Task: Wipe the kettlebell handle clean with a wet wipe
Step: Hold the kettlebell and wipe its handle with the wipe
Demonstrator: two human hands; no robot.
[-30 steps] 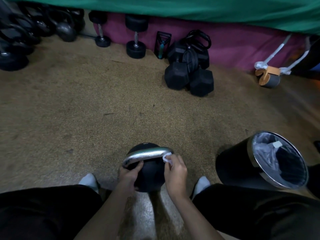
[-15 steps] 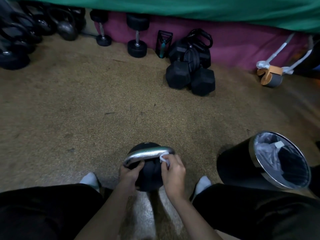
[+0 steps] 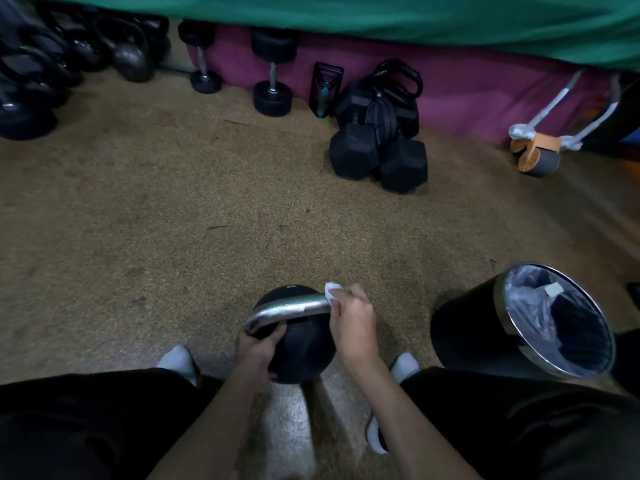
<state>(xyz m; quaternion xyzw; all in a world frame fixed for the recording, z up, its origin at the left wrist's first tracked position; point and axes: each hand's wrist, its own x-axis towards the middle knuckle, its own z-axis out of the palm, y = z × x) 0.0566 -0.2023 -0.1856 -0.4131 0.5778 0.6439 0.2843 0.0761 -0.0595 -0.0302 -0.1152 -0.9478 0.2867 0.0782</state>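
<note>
A black kettlebell point(image 3: 301, 348) with a shiny silver handle point(image 3: 287, 311) stands on the floor between my feet. My left hand point(image 3: 258, 351) grips the ball's left side just under the handle's left end. My right hand point(image 3: 353, 318) is closed over the handle's right end, pinching a white wet wipe point(image 3: 331, 292) against the metal. A corner of the wipe sticks out above my fingers.
A black bin point(image 3: 464, 334) with a plastic liner stands close on the right. Hex dumbbells point(image 3: 377, 154) and round dumbbells point(image 3: 273, 74) line the purple wall. More kettlebells point(image 3: 131, 57) sit at the far left, an ab roller point(image 3: 536, 154) at the far right.
My right hand with the wipe has slid up from below the handle's right end onto its top right bend. The left hand stays on the ball.
</note>
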